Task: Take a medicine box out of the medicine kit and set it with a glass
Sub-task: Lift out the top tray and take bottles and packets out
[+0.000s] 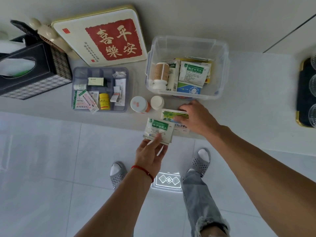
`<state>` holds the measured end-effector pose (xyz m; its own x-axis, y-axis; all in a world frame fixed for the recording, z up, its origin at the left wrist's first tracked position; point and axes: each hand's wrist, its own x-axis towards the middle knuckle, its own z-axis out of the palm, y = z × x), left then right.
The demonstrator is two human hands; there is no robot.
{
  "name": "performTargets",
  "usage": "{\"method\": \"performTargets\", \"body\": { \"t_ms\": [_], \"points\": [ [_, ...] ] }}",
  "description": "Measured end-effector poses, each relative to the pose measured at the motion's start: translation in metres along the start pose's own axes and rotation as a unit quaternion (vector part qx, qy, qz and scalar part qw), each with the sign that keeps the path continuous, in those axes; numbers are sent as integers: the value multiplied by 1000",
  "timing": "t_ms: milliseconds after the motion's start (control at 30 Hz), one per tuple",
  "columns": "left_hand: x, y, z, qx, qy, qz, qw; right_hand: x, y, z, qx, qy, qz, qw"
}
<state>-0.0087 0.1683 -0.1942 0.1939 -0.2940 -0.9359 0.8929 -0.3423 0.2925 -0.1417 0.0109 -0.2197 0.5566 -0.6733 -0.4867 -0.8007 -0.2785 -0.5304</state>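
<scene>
At counter edge: L hand (pixel 150 152) fingers pinch green sachet (pixel 158 130); R hand (pixel 195 117) fingers grip med box (pixel 172 115).

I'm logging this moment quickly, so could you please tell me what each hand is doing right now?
Left hand: holding a green-and-white medicine sachet.
Right hand: gripping a medicine box with a leaf picture.

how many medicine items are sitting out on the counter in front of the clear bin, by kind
Bottles: 2
Boxes: 2
Packets: 1, in the left hand; packet
Total: 5
</scene>
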Motion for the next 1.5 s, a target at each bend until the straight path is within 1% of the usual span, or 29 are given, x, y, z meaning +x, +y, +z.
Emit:
{"method": "performTargets", "body": {
  "t_ms": [67,133,233,300,367,400,500,533,567,600,667,733,767,800,833,867,900,933,967,1033,1133,1300,1433,1500],
  "points": [
    [0,-3,17,22,-8,-9,1000,1,-4,-5,-30,20,-16,999],
    [1,-7,35,44,3,-16,999,-5,-3,-18,-44,26,-12,999],
    [5,-12,55,55,50,-10,997,-27,-1,-38,-57,20,3,998],
    [5,-12,63,72,80,-2,994,-43,-5,-51,-67,36,8,997],
    [5,-9,66,92,102,7,990,-52,-14,-68,-52,56,-7,997],
    [5,-7,65,101,108,4,989,-53,-21,-79,-32,76,-22,996],
    [3,3,58,129,98,-26,986,-35,-41,-109,54,184,-56,980],
    [1,6,55,136,97,-38,985,-22,-47,-116,69,211,-50,974],
    [-2,11,50,139,96,-46,984,-6,-52,-119,80,219,-32,972],
    [-7,16,45,152,104,-45,982,10,-57,-120,90,198,-6,976],
    [-18,26,33,207,136,1,969,42,-66,-116,108,97,57,988],
    [-30,40,23,270,168,103,943,62,-80,-105,100,-13,125,987],
    [-35,49,21,316,172,171,917,69,-86,-97,94,-44,147,984],
    [-41,59,21,368,165,242,882,74,-91,-89,89,-54,159,982],
    [-46,70,25,411,147,311,844,79,-95,-82,89,-45,168,981],
    [-50,80,30,440,126,371,808,83,-98,-75,92,-15,178,980],
    [-51,90,37,461,107,415,777,87,-99,-68,91,24,194,976],
    [-51,99,46,478,91,442,754,90,-100,-63,81,51,208,973],
    [-48,107,54,495,78,454,737,92,-100,-60,58,62,216,973],
    [-37,118,70,527,57,449,720,94,-101,-58,45,52,221,973],
    [-20,126,83,560,34,435,704,95,-103,-62,116,21,225,967],
    [-15,128,91,569,34,432,699,98,-99,-67,225,1,257,940],
    [-26,128,94,577,30,478,661,92,-96,-81,325,13,245,913],
    [-34,127,100,576,4,509,640,77,-97,-98,357,5,234,904]
  ]
}}
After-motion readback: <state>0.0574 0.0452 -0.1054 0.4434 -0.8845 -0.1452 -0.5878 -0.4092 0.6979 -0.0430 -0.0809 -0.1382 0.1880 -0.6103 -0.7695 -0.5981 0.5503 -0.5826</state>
